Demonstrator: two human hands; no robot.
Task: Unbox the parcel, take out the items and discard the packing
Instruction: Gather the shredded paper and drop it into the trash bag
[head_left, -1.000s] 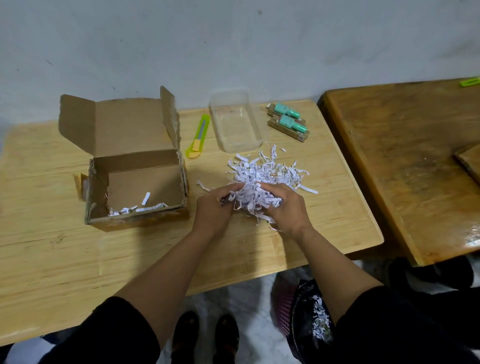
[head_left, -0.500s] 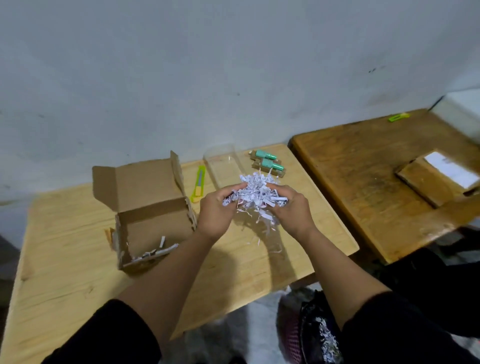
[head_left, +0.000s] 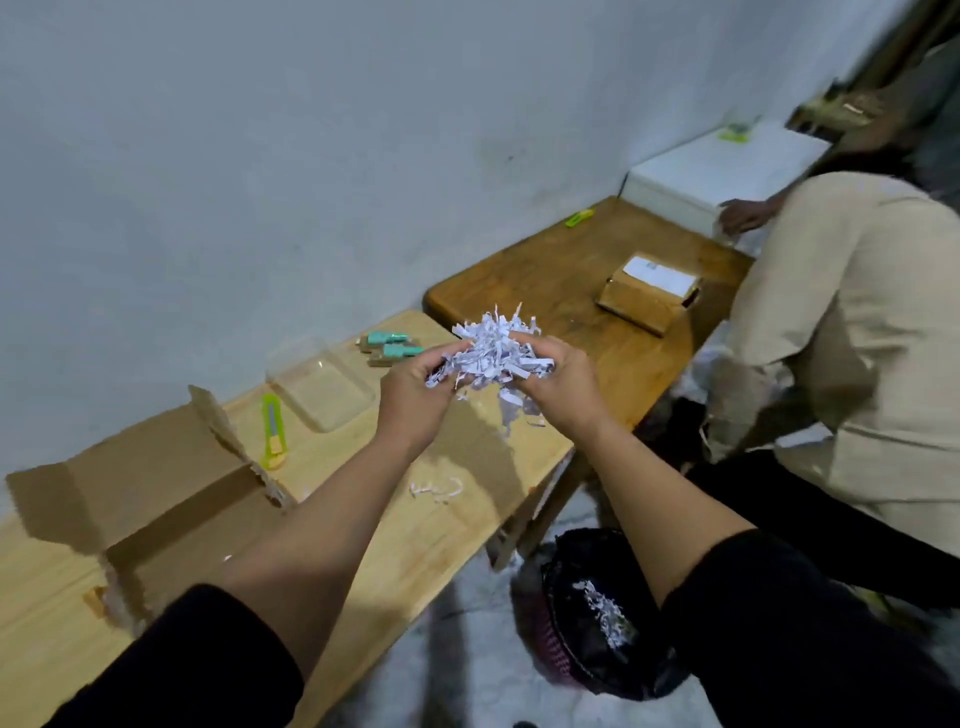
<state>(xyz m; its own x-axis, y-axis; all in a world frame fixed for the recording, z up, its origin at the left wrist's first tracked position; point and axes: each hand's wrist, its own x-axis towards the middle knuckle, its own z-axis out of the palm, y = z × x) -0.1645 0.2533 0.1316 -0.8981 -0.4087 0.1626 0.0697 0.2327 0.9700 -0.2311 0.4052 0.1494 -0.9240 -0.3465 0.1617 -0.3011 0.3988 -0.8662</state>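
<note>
A bunch of white shredded paper (head_left: 493, 351) is cupped between my left hand (head_left: 413, 397) and my right hand (head_left: 561, 387), lifted above the right end of the light wooden table (head_left: 431, 525). A few strips hang below the bunch, and a few loose strips (head_left: 436, 489) lie on the table under it. The open cardboard box (head_left: 156, 499) sits at the left, its inside partly hidden by my left arm. Two green items on cardboard backing (head_left: 390, 348) lie near the wall. A bin lined with a black bag (head_left: 597, 613), shreds inside, stands on the floor below my right forearm.
A clear plastic tray (head_left: 324, 387) and a green-yellow utility knife (head_left: 272, 431) lie between the box and the green items. A darker wooden table (head_left: 545, 280) to the right holds a sealed parcel (head_left: 649, 291). A person in a beige shirt (head_left: 852, 332) sits at the right.
Both hands have lifted the shredded paper off the table and carried it up and to the right. The view has swung right, bringing the seated person and the bin into sight.
</note>
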